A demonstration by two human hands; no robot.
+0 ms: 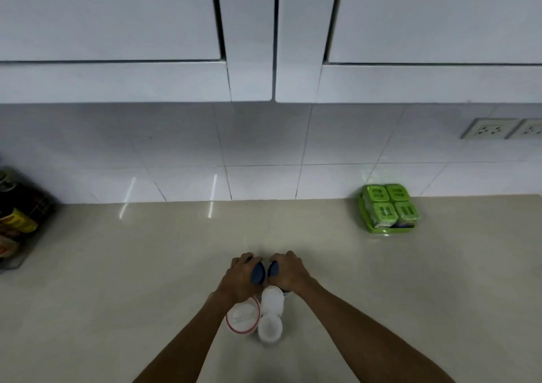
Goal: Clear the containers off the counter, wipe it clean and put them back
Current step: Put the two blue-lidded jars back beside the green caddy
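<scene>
My left hand (239, 277) grips a container with a dark blue lid (258, 272) from above, and my right hand (289, 271) grips a second blue-lidded container (273, 269) right beside it. Both stand on the beige counter (146, 265) in front of me; their bodies are hidden under my hands. Just nearer to me stand a white container with a red-rimmed lid (242, 318) and two white-lidded containers (272, 299), (270, 327), all packed close together.
A green tray of four green-lidded boxes (387, 208) sits against the tiled wall at the right. A wire rack with bottles and packets (17, 218) stands at the left edge. White wall cabinets hang overhead; sockets (488, 128) are on the wall at right.
</scene>
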